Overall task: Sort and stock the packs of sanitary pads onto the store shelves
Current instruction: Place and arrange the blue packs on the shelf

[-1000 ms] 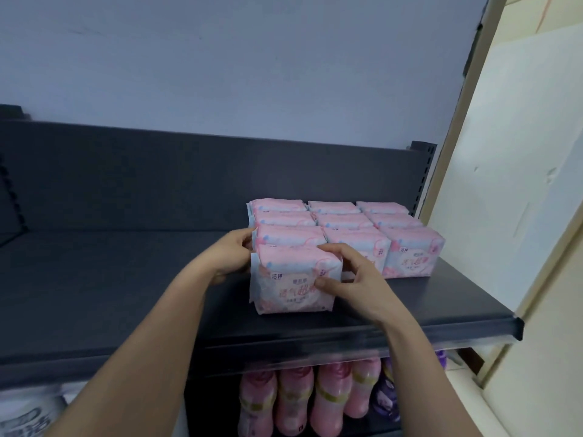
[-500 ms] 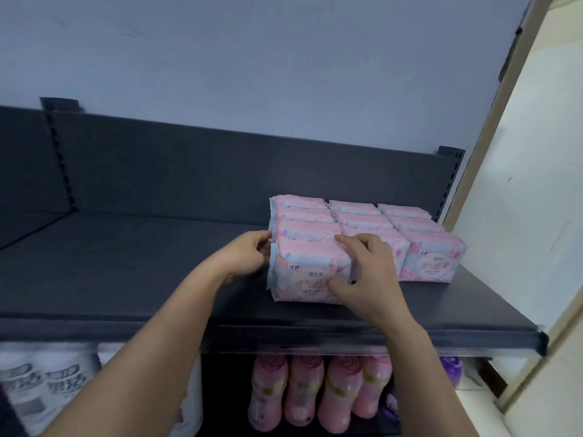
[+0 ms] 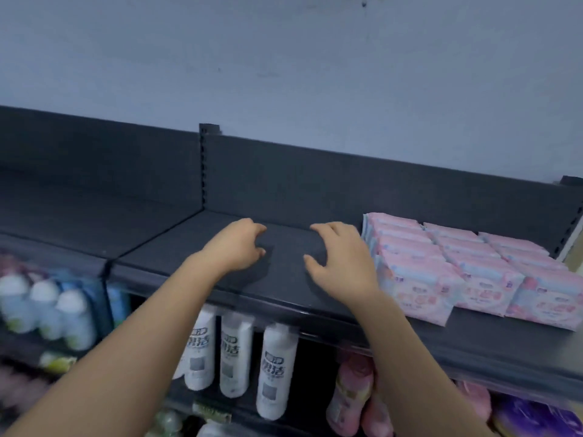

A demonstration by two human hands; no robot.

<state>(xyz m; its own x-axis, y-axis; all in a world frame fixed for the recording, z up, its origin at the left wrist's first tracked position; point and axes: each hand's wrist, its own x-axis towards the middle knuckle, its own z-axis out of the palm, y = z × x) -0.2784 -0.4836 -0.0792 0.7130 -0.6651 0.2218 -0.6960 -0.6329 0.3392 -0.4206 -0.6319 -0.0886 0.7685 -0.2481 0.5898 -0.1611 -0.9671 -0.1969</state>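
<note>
On top shelf [image 3: 284, 279]: your left hand [image 3: 235, 247] and right hand [image 3: 342, 263] both empty, fingers loosely curled over bare stretch. Pad packs [image 3: 473, 263] in tight rows at right, labels forward for shoppers; space at left likely for next batch.

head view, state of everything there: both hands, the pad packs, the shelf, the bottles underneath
left hand: empty, fingers curled, over the bare shelf
right hand: empty, open, clear of the packs
pad packs: stocked in three rows, upright, fronts facing out
top shelf: bare left of the packs
white bottles: upright in a row on the shelf below
pink bottles: on the lower shelf, blurred
</note>
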